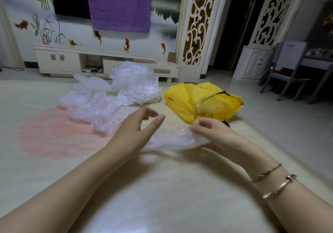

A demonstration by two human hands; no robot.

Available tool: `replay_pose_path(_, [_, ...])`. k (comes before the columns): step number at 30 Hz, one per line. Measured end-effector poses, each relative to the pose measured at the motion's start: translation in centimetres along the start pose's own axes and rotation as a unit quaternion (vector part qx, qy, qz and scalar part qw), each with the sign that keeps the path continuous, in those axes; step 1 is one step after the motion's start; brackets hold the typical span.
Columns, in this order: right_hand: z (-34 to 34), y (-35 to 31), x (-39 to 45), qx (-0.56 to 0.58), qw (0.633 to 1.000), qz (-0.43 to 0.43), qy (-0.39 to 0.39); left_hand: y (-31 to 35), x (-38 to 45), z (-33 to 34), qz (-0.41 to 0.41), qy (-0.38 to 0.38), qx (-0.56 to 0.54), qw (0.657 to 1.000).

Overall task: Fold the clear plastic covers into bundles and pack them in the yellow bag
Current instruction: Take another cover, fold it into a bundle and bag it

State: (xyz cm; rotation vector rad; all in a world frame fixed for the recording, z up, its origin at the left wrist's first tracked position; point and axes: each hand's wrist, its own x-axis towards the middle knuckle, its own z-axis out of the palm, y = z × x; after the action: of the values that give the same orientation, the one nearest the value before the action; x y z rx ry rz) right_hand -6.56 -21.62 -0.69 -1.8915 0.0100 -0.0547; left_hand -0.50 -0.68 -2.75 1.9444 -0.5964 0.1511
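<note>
One clear plastic cover point(177, 139) stretched between both hands, low over the floor point(162, 196). Right hand point(210, 130) pinches its right end; left hand point(134, 127) is relaxed, fingers loose, cover passing under the palm. Loose heap of covers point(111, 95) beyond; yellow bag point(182, 97) beside it, mouth toward the person. Film looks light, limp, slippery: likely best pinched at edges, folded flat, air pressed out.
</note>
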Motion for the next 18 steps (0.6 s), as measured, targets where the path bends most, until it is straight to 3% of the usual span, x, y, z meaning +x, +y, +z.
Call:
replay_pose_path(2, [-0.3, -1.8, -1.0, 0.125, 0.990, 0.010, -0.062, 1.3, -0.4, 0.0, -0.038, -0.058, -0.092, 0.993])
replay_pose_path(7, [-0.9, -3.0, -1.8, 0.119, 0.990, 0.018, -0.073, 2.6, -1.1, 0.0, -0.078, -0.199, -0.166, 0.963])
replay_pose_path(9, [-1.3, -2.3, -1.5, 0.114, 0.991, 0.047, -0.044, 2.5, -1.2, 0.0, -0.088, -0.202, -0.190, 0.957])
replay_pose_path(12, [-1.3, -1.1, -0.3, 0.134, 0.987, 0.057, 0.073, 2.3, -1.1, 0.4, -0.120, -0.116, -0.214, 0.962])
replay_pose_path(13, [-1.1, -0.7, 0.1, 0.099, 0.987, 0.028, 0.125, 2.2, -1.0, 0.4, -0.139, -0.081, -0.232, 0.959])
replay_pose_path(15, [-0.7, 0.2, 0.2, -0.101, 0.970, -0.097, 0.199, 1.8, -0.9, 0.5, -0.181, -0.021, -0.248, 0.951])
replay_pose_path(18, [0.2, 1.1, -0.8, -0.364, 0.873, -0.298, 0.129, 1.2, -0.8, 0.6, -0.226, 0.026, -0.283, 0.932])
